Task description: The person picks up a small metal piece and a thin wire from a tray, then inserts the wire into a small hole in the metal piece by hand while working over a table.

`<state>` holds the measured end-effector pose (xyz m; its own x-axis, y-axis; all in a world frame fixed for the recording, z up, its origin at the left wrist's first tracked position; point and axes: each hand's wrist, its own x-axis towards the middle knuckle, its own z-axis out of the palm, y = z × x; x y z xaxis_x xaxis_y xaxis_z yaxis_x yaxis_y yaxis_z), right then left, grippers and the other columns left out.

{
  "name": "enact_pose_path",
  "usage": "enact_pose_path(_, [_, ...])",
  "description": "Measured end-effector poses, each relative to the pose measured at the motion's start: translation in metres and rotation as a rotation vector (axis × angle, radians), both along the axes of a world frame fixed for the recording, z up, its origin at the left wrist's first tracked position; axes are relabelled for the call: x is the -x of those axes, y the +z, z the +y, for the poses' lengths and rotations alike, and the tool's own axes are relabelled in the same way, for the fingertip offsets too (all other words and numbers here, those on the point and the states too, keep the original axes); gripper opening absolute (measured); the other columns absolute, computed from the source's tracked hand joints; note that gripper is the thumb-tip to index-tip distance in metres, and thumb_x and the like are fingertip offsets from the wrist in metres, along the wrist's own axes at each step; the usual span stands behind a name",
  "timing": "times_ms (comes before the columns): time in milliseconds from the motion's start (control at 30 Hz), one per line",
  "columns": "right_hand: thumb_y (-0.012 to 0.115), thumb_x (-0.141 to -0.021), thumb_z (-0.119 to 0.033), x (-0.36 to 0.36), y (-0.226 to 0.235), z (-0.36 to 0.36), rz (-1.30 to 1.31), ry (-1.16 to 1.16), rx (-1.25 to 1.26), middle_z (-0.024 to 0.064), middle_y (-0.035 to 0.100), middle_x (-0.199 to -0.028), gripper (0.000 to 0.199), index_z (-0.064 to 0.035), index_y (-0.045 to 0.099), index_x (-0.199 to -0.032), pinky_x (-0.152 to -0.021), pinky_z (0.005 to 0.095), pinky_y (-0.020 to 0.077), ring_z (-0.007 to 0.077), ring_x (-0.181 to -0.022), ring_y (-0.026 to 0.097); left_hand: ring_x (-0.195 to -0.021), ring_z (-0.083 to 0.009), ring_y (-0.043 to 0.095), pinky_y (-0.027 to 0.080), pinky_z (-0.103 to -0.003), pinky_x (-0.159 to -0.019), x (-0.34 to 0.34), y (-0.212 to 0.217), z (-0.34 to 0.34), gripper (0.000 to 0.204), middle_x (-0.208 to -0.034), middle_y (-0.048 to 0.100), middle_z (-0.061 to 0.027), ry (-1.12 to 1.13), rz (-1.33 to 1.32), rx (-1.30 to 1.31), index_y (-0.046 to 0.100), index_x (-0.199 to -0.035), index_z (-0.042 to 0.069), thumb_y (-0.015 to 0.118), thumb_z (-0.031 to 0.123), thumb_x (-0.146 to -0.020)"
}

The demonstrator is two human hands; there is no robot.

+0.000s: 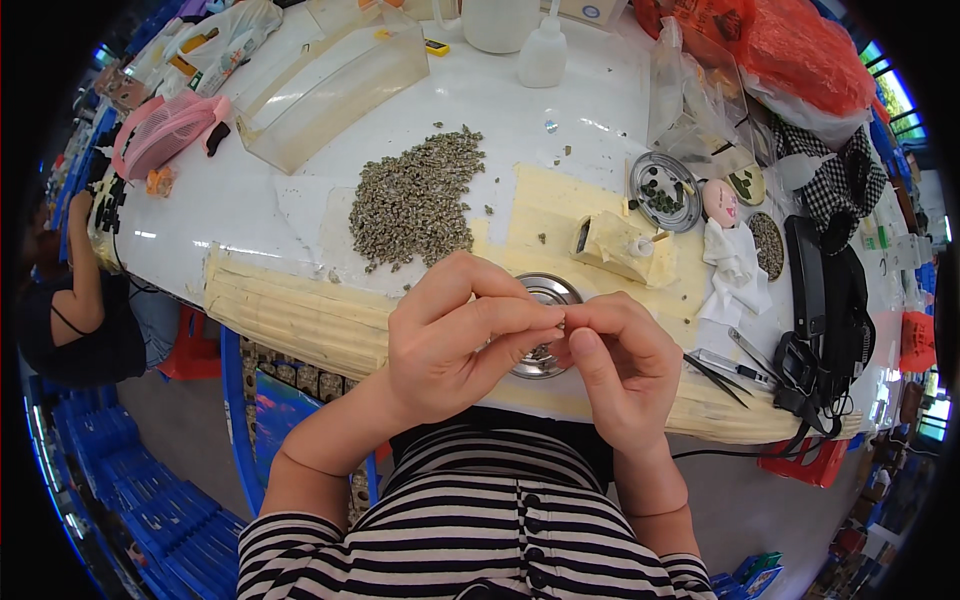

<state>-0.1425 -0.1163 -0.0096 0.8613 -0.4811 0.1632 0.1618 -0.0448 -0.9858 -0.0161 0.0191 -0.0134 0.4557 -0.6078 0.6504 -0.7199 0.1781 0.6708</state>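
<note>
Left hand (445,335); right hand (630,365); fingertips (547,318) together

A head-worn fisheye looks down from close above hands (445,335) and table (610,105).

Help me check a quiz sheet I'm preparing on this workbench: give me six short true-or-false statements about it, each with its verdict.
1. The left hand and right hand meet at the fingertips. True.
2. The pink mesh item lies left of the pile of small metallic pieces. True.
3. The round metal dish is farther from the person than the pile. False: the dish is nearer.
4. The white squeeze bottle lies on its side. False: it stands upright.
5. The dark pointed tool lies to the right of the right hand. True.
6. The checked cloth is at the far left. False: it is at the right.
</note>
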Motion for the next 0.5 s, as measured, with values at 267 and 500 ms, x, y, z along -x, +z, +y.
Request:
enact_pose_path(267, [0.066, -0.089, 0.001, 0.0012, 0.0005, -0.0010, 0.001, -0.010, 0.059, 0.0095, 0.068, -0.090, 0.014, 0.0045, 0.071, -0.101, -0.067, 0.0232, 0.0485, 0.0124, -0.075, 0.062, -0.077, -0.0163, 0.060, 0.047, -0.026, -0.064, 0.0001, -0.0003, 0.0001, 0.022, -0.088, 0.065, -0.0053, 0.004, 0.001, -0.010, 0.073, -0.094, 0.005, 0.081, 0.001, -0.074])
enact_pose_path(500, [0.063, -0.092, 0.000, 0.0008, 0.0021, -0.0022, 0.031, 0.059, -0.001, 0.0102, 0.066, -0.094, 0.014, 0.0059, 0.069, -0.104, -0.069, 0.0234, 0.0509, 0.0129, -0.078, 0.064, -0.078, -0.0167, 0.059, 0.047, -0.026, -0.064, 0.0008, -0.0001, 0.0006, 0.022, -0.088, 0.065, -0.0051, 0.004, 0.001, -0.013, 0.073, -0.095, 0.005, 0.082, 0.002, -0.075])
